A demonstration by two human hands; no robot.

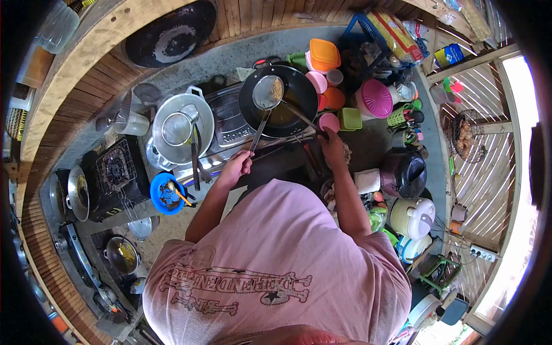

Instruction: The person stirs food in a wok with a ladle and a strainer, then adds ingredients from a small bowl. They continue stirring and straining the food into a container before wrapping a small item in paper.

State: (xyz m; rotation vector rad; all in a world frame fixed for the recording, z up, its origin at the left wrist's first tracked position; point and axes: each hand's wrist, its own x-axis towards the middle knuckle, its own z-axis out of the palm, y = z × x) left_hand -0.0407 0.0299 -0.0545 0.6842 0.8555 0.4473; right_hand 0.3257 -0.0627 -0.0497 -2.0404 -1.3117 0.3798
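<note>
My left hand (pixel 237 167) is closed around the thin handle of a mesh strainer (pixel 268 92). The strainer is over a black frying pan (pixel 248 106), with some golden-brown bits at the right side of its mesh. A little oil (pixel 282 117) shows in the bottom of the pan. In my right hand (pixel 332 146) is the dark handle of a long cooking utensil (pixel 302 117), which slants into the pan toward the strainer. I cannot make out the utensil's head. The pan rests on the right side of a gas stove (pixel 231 118), its handle (pixel 312 160) pointing toward me.
Left of the pan stands a large aluminium pot (pixel 201 112) with another strainer (pixel 176 129) and dark-handled tools across it. Nearer is a blue bowl (pixel 155 198) with a spoon. Plastic containers (pixel 325 56) crowd the right, with a dark pot (pixel 404 172) and a rice cooker (pixel 412 218).
</note>
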